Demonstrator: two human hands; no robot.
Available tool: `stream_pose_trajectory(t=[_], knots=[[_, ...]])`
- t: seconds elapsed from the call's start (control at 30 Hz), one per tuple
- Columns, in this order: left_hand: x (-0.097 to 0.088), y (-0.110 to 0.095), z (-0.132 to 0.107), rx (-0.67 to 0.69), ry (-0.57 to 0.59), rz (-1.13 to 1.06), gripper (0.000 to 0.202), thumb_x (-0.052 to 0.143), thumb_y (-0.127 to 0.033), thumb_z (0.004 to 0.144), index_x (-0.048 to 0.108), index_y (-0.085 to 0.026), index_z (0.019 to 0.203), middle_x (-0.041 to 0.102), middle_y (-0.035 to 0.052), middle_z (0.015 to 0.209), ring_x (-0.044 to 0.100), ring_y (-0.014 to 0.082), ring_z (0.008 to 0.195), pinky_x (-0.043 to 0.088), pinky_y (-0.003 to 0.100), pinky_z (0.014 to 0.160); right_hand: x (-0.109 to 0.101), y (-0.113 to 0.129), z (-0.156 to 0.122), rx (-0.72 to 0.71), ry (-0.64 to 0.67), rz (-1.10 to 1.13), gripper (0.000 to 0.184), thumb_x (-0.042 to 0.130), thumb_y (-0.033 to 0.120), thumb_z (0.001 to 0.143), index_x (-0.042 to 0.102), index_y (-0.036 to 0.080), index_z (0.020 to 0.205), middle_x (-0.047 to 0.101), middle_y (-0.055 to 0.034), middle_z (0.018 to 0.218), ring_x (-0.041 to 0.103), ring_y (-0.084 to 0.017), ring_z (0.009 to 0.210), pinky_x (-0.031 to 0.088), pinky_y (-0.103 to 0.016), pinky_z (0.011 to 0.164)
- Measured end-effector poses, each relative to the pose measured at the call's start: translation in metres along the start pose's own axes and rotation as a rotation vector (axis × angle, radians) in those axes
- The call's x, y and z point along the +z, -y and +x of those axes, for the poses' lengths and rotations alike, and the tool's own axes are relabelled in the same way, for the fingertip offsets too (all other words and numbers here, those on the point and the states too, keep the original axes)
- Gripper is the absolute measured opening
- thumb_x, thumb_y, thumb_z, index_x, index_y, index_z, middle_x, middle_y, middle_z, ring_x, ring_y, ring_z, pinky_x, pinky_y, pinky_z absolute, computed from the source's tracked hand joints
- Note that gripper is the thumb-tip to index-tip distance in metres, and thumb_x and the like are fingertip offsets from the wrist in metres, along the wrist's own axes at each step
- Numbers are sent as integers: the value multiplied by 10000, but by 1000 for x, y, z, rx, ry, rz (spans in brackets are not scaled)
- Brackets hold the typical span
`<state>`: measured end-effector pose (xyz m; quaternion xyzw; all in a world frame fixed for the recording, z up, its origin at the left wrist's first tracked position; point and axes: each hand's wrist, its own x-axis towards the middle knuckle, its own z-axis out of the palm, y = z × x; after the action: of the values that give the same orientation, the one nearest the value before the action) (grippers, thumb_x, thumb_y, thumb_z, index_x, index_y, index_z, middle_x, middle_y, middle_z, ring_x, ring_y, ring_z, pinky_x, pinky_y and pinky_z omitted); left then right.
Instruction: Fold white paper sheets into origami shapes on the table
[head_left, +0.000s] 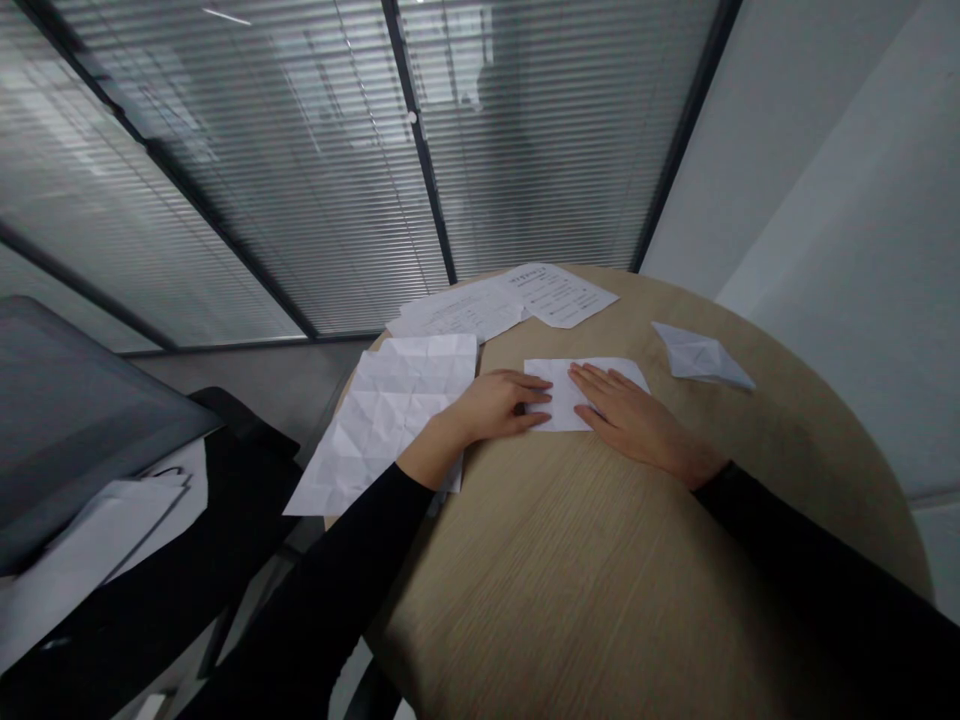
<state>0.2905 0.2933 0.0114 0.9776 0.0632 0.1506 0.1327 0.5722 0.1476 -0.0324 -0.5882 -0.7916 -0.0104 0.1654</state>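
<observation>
A small folded white paper (559,377) lies flat on the round wooden table (600,580). My left hand (499,405) rests on its left end with the fingers stretched out flat. On the sheet's lower right part my right hand (630,420) presses down, fingers together and extended. Both hands lie flat on the paper and grip nothing.
A large creased white sheet (390,420) hangs over the table's left edge. Printed pages (510,300) lie at the far edge. A folded paper shape (701,357) sits to the right. A dark chair with papers (112,530) stands at left, glass wall with blinds behind.
</observation>
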Motion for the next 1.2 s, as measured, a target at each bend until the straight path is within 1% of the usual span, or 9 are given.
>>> stream_pose_trajectory(t=[0.1,0.27,0.47,0.67,0.77,0.83,0.97,1.1,1.2], knots=[[1,1,0,-13,4,-40,340,784,-405,1141,870,-237,1423,801,140,1561,784,314,1460,611,534,1287,15,-11,-1,7,26,34,746,383,558,1233,304,266,1915,421,-149,1935,404,-361,1793,394,-662,1444],[3,2,-1,-39,-15,-38,325,731,-362,1169,862,-237,1439,767,137,1611,790,296,1453,620,529,1283,16,-34,-5,82,-1,1,822,396,641,1218,355,173,1893,441,-233,1905,443,-433,1765,422,-715,1412],[5,2,-3,-122,-7,95,396,674,-169,1107,848,-264,1450,789,76,1596,810,285,1405,652,511,1233,12,-44,-27,81,-110,-34,780,445,547,1211,336,213,1907,488,-210,1881,492,-465,1731,453,-776,1381],[6,0,-2,-142,-17,163,488,644,-126,1048,784,-223,1505,766,104,1630,763,276,1465,533,542,1366,6,-45,-43,62,-114,-44,754,431,481,1202,354,208,1901,527,-192,1860,497,-464,1728,454,-774,1386],[3,-6,0,-135,-50,183,413,604,-176,1086,793,-210,1452,825,120,1515,789,300,1393,494,594,1379,5,-44,-45,86,-112,-35,725,433,469,1201,407,216,1879,547,-188,1850,511,-453,1722,457,-751,1392],[2,-12,2,-99,-99,158,361,669,-318,1107,802,-194,1419,847,144,1434,796,337,1356,516,601,1342,5,-42,-43,110,-131,-33,704,446,484,1198,466,208,1845,579,-195,1827,539,-443,1706,463,-724,1396],[9,-22,5,42,-90,31,512,783,-586,1083,796,-209,1429,834,144,1463,796,337,1358,581,518,1255,1,-34,-37,159,-201,-15,644,492,521,1184,615,181,1716,701,-231,1695,667,-456,1583,520,-721,1339],[14,-24,5,47,-36,85,459,670,-578,1171,800,-192,1383,835,133,1465,810,312,1332,620,452,1162,-6,-24,-31,189,-261,40,552,485,528,1188,714,227,1591,806,-206,1529,761,-453,1435,575,-724,1268],[11,-25,5,26,-6,174,430,573,-553,1222,802,-207,1336,858,118,1379,835,277,1223,641,382,982,-12,-18,-30,186,-289,78,507,490,523,1188,743,242,1524,831,-195,1460,780,-446,1386,598,-712,1237]])
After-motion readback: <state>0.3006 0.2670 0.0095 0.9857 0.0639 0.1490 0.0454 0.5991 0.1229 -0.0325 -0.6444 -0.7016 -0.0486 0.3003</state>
